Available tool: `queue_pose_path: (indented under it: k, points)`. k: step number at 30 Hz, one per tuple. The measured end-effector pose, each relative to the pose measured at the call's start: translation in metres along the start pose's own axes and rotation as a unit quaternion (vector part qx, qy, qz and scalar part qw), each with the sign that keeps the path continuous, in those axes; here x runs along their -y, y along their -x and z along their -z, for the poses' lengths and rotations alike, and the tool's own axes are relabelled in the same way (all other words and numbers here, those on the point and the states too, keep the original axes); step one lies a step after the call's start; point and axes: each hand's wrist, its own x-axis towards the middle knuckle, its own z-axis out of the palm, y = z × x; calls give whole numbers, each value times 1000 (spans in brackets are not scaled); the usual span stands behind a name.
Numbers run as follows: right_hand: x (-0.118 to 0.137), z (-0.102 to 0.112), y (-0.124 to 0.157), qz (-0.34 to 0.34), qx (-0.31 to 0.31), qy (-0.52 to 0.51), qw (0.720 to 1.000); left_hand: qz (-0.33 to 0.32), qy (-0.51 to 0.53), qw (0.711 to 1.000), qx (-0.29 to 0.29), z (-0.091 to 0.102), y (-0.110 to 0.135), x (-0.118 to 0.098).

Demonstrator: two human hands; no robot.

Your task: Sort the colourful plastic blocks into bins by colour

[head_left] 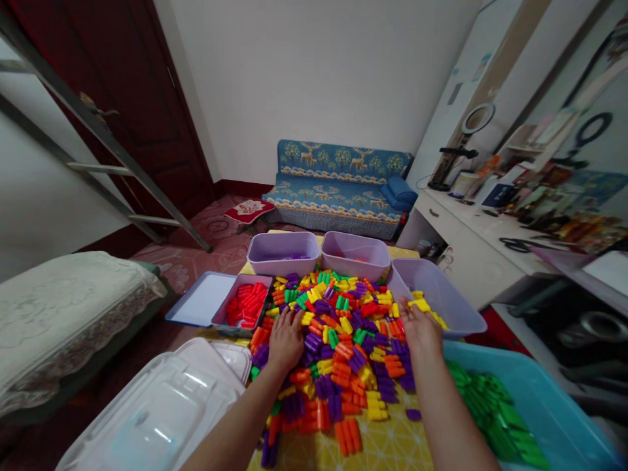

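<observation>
A heap of plastic pieces (338, 327) in yellow, orange, purple, green and red, many joined in short rows, covers the table. My left hand (286, 337) lies palm down on the left of this heap, its fingers apart over the pieces. On the other side, my right hand (420, 332) is beside the near left rim of a pale purple bin (458, 294), thumb apart from the fingers. Yellow pieces (420, 303) show just beyond its fingertips at that bin; whether the fingers touch them is unclear. Red pieces (248, 302) fill a box left of my left hand.
Two more purple bins (283, 265) (356, 265) stand along the table's far edge. A turquoise tub (549, 392) with green pieces (490, 405) is at near right. Clear plastic lids (152, 412) lie at near left. Beyond are a sofa (338, 190) and a ladder (118, 150).
</observation>
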Motion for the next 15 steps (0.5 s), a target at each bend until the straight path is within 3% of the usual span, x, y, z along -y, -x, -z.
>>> queue_pose_path:
  k: [4,7,15]
  points:
    - [16,0,-3,-95,-2,-104,990,-2,-2,1000,0,-1,0,0]
    - [16,3,6,-129,8,-114,985,0,-1,1000,3,0,0,0]
    - [1,11,13,-120,18,-91,988,-2,0,1000,3,2,0,0]
